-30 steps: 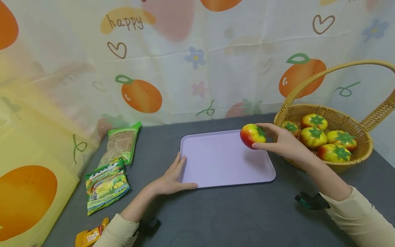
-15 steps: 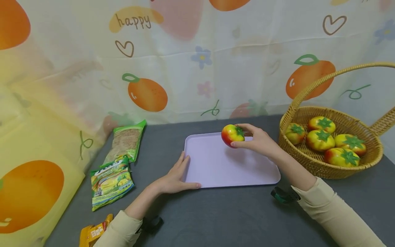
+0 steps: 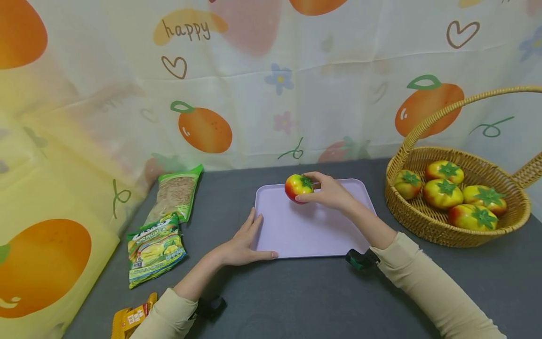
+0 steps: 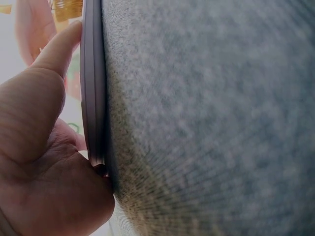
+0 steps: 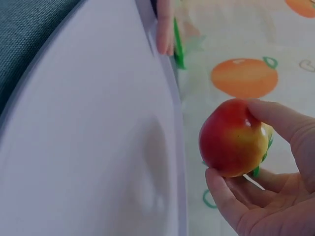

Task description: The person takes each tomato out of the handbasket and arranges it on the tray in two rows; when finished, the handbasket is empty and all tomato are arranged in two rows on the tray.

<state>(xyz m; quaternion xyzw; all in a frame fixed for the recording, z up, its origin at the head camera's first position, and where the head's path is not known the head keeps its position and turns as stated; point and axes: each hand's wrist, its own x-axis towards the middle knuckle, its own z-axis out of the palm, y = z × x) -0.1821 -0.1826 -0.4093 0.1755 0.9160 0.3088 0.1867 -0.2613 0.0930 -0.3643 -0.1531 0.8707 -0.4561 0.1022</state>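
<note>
My right hand (image 3: 332, 192) pinches a red-and-yellow tomato (image 3: 298, 187) with a green leafy top between thumb and fingers. In the right wrist view, the tomato (image 5: 235, 138) is raised above the lilac tray (image 5: 88, 108), and a shadow falls on the tray's surface. At the tray's (image 3: 313, 235) front left corner, my left hand (image 3: 241, 245) rests with straight, spread fingers along the left side and the thumb at the front edge. The left wrist view shows that thumb (image 4: 56, 51) against the tray's rim (image 4: 92, 78).
A wicker basket (image 3: 417, 226) with a tall handle stands at the right, holding several more tomatoes (image 3: 442, 194). On the left lie a green-edged bag (image 3: 173, 195), a green-and-yellow packet (image 3: 154, 249) and an orange packet (image 3: 131, 320). A fruit-print cloth (image 3: 245, 113) hangs behind the table.
My right hand has carried the tomato leftward from beside the basket, across and above the tray. My left hand stays at the tray's corner; the head view has shifted slightly.
</note>
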